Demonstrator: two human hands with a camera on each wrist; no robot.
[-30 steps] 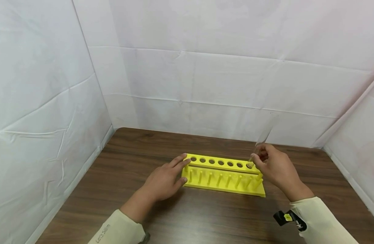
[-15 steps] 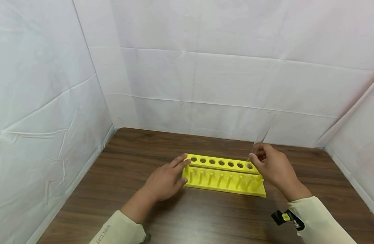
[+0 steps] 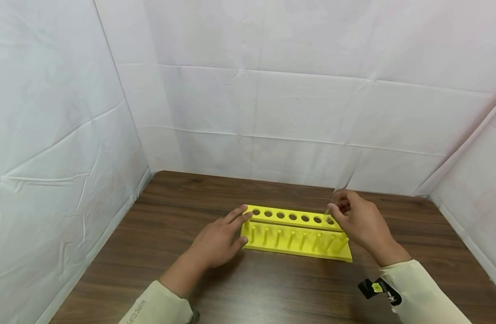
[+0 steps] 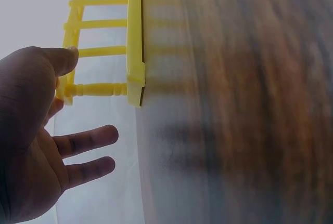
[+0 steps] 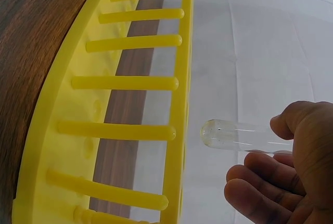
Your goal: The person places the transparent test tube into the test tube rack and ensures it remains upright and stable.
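Observation:
A yellow test tube rack (image 3: 298, 252) stands on the table, with a row of holes in its top bar and a row of upright pegs along its base. My left hand (image 3: 217, 241) grips the rack's left end; in the left wrist view the thumb (image 4: 65, 60) presses the top bar while two fingers extend free. Between thumb and fingers, my right hand (image 3: 364, 220) pinches a clear glass test tube (image 3: 346, 175). The tube leans, rounded end down, over the holes at the rack's right end. In the right wrist view that end (image 5: 213, 133) is apart from the top bar.
The rack sits on a dark wood-grain table (image 3: 167, 202). White sheeting (image 3: 248, 99) encloses the table at the back and both sides, with the back sheet close behind the rack. A black strap (image 3: 367, 288) is on the right sleeve.
My right hand and the test tube have shifted slightly left above the rack's right end. The left hand and the rack have stayed in place.

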